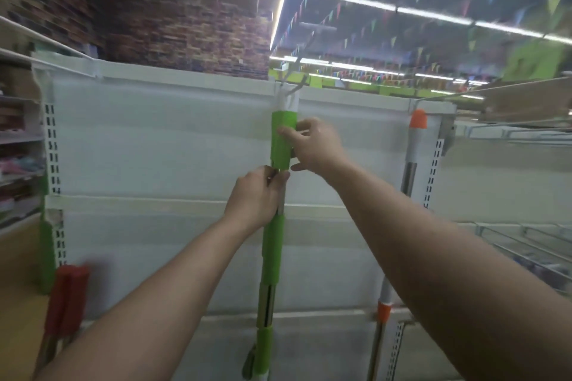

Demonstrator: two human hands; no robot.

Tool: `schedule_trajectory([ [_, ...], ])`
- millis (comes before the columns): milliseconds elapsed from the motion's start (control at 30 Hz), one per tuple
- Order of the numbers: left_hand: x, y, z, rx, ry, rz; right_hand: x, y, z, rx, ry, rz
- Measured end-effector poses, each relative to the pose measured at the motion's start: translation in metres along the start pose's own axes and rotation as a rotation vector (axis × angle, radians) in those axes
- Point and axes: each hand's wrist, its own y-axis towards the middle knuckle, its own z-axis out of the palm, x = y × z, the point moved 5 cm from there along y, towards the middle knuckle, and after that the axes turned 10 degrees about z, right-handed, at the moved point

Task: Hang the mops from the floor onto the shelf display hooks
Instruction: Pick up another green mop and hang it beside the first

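Two bare forearms are reaching up and forward toward a white metal shelf panel [154, 148], smooth and flat, with slotted uprights [52, 148] at its edges. Between the hands, a green mop [272, 257] is standing nearly upright against the panel. Its pole is a slim metal tube carrying several matte green plastic sleeves, cylindrical and slightly ribbed.

The left hand [257, 195] is the lower one, and its fingers are curling round the bare metal section of the pole. The right hand [315, 145] is just above and to the right of it, gripping the wider, boxy green sleeve near the top, with one digit lying across the sleeve's front. The two hands are close together but not touching.

Above the right hand, the mop's white rounded cap is meeting a thin wire hook [292, 86] at the panel's top edge; blur is hiding whether it is caught.

Right of the right hand, an orange mop [413, 148] is hanging, with a cone-shaped orange tip, a white collar and a shiny steel pole. Far below and left of the left hand, two red padded mop handles [66, 297] are leaning by the shelf. Wire racks [526, 244] are showing beyond the right forearm.
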Motion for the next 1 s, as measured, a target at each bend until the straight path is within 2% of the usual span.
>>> schedule_trajectory([
  [567,0.024,0.033,0.006,0.080,0.154,0.058,-0.005,0.029,0.018,-0.052,-0.057,0.059],
  [1000,0.038,0.023,0.014,0.032,0.025,0.016,-0.014,0.016,0.029,-0.104,-0.111,0.138],
])
